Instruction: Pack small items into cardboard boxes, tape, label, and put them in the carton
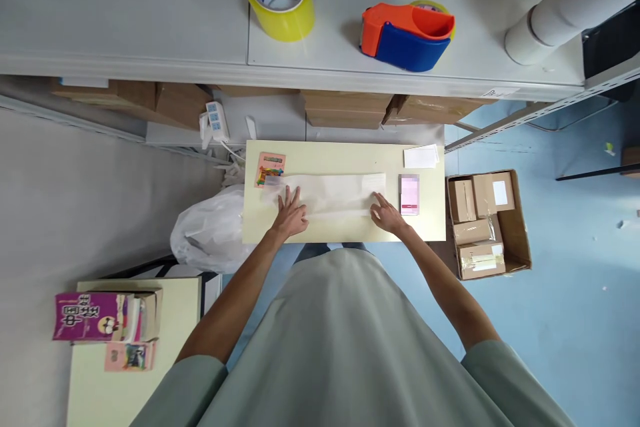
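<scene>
A long strip of whitish, see-through film or bag [340,195] lies flat across the pale yellow table [330,230]. My left hand [291,213] rests on its left part, fingers spread and open. At its right end my right hand [387,215] touches the edge with fingers apart and bent, holding nothing I can see. The strip's left end partly overlaps a pink booklet [271,165]. Just right of my right hand is a phone [409,195] with a pink screen. White paper slips [421,157] lie at the back right of the table.
Above the table, a grey shelf [150,20] holds a yellow tape roll [280,0] and an orange-blue tape dispenser [407,37]. To the right stands an open carton [517,233] of small boxes. White plastic bags [213,230] and a side table with books [90,315] are left.
</scene>
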`<state>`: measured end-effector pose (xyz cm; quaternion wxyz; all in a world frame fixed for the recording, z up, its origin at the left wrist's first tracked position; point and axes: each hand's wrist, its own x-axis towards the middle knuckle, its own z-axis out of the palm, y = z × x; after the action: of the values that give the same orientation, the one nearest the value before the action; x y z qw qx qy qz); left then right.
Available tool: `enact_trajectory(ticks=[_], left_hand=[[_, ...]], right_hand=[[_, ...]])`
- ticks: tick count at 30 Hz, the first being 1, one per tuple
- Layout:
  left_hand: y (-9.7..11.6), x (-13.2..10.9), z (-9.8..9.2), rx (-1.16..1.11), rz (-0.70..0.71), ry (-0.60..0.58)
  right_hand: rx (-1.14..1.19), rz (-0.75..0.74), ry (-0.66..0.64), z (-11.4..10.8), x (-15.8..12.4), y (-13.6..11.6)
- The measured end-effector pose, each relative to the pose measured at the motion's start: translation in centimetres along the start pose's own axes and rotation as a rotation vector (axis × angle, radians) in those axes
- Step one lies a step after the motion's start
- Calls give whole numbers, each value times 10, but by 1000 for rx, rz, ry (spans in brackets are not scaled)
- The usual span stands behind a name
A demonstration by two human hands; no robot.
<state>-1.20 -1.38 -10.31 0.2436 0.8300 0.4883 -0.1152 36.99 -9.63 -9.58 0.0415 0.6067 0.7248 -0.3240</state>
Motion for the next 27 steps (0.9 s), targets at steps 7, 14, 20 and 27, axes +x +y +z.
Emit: enact_trajectory(ticks=[7,14,20,27], left_hand=[[-21,-4,-2,-34,35,-13],[-34,-30,-25,-138,-85,2],[-54,-46,-77,-248,-105,65],[-72,-17,-119,-294,-93,48]], right_hand=[[22,54,-14,8,-1,-2],[243,223,-8,-18,-31,-4],[689,197,84,-56,-53,7],[679,228,249,-76,-20,18]])
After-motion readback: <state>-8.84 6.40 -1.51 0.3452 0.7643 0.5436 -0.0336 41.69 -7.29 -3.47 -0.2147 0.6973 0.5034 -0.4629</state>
